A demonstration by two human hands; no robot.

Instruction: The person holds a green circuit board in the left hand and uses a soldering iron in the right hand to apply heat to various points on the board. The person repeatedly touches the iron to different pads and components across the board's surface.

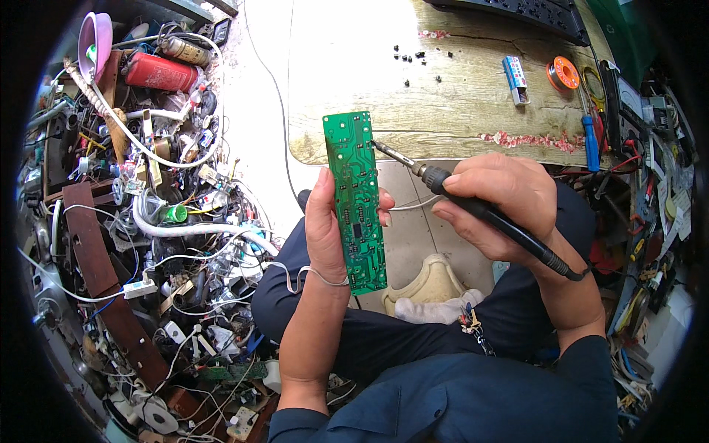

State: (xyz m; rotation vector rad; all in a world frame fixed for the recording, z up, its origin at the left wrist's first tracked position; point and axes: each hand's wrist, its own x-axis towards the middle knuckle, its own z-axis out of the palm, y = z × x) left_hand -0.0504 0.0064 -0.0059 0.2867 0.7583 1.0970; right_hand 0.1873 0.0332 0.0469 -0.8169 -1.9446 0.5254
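Note:
My left hand [325, 221] grips a long, narrow green circuit board [356, 173] by its sides, thumb at the left edge and fingertips showing at the right. The board stands lengthwise over my lap, with white wires trailing past my left wrist. In my right hand [502, 203] is a black soldering iron [509, 225], held like a pen with its cord leaving the back end. Its metal tip lies at the upper right edge of the board; whether it touches cannot be made out. Several small black parts [420, 55] lie scattered on the wooden table beyond.
The wooden table [347, 81] carries a small box [516, 80], an orange solder spool [563, 74], a blue-handled screwdriver [591, 144] and a black panel [517, 16]. Heaped at left are cables, scrap parts and a red cylinder [160, 72]. More clutter [653, 221] lines the right.

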